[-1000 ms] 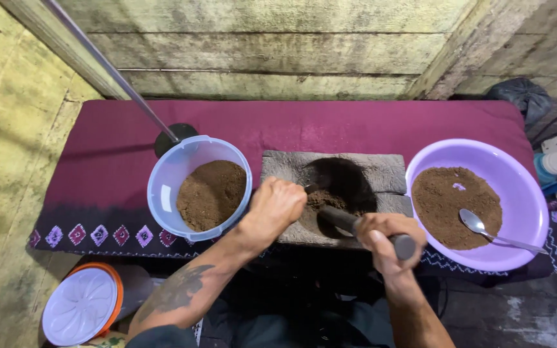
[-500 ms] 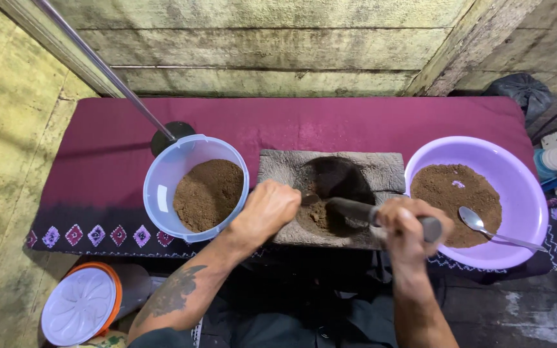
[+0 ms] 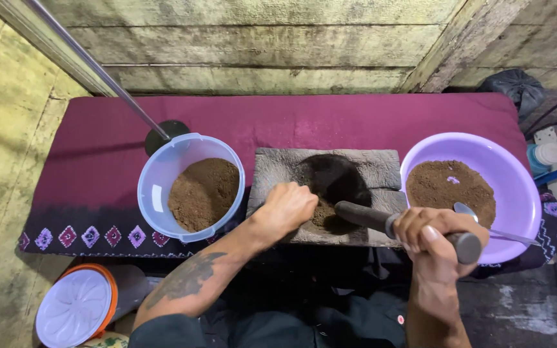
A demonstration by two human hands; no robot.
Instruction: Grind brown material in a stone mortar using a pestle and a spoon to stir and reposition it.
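A view from above looks down on a low table draped in a maroon cloth (image 3: 330, 119) with a dark patterned border, set against a wall of weathered wooden planks.

At about 8 o'clock, on the floor below the table's left end, lies a round white lid with an orange rim (image 3: 75, 306). At 10 o'clock a long metal pole (image 3: 82, 61) slants in from the upper left corner and ends behind a pale blue plastic bucket (image 3: 156, 193). The bucket stands on the cloth at 9 o'clock and holds brown powder.

Just right of the bucket, at the centre, sits a grey stone slab (image 3: 381, 171) with a dark hollow worn into its top. A small heap of brown powder (image 3: 322, 212) lies in the hollow. The person's left hand (image 3: 288, 206), on a tattooed forearm, rests on the slab's near left part with its fingers curled, touching the edge of the powder; whether it pinches any cannot be told.

The right hand (image 3: 436, 235), at 4 o'clock, is clenched around the outer end of a dark cylindrical pestle (image 3: 369, 218). The pestle lies tilted, its inner end touching the powder in the hollow.

At 3 o'clock stands a lilac plastic basin (image 3: 517, 187), also holding brown powder, with a metal spoon (image 3: 478, 216) resting in it, handle over the near rim.
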